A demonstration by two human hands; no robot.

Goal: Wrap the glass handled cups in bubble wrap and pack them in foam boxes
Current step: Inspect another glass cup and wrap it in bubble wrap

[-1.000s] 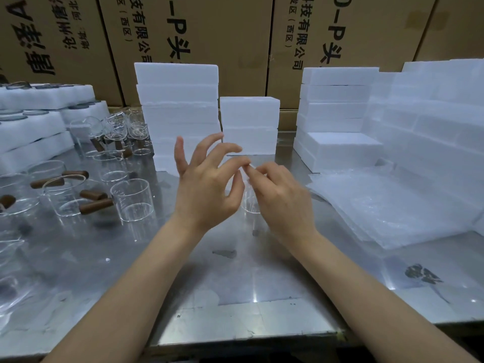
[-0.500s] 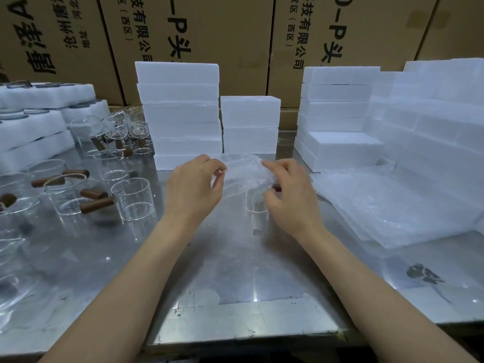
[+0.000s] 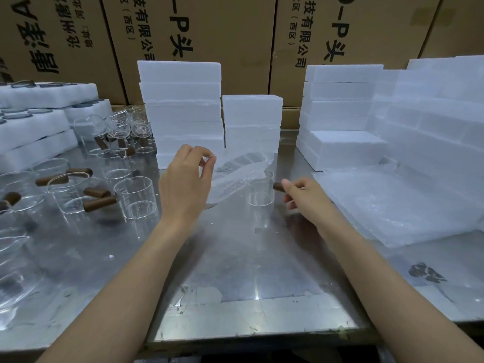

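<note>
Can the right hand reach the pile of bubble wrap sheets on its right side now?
Probably not at once: the right hand grips the brown handle of a glass cup. The pile of bubble wrap sheets lies close, with nothing between.

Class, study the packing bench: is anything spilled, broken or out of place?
Nothing stands out. The foam boxes sit in even stacks, the spare cups stand upright on the table, and no glass looks broken or spilled.
</note>
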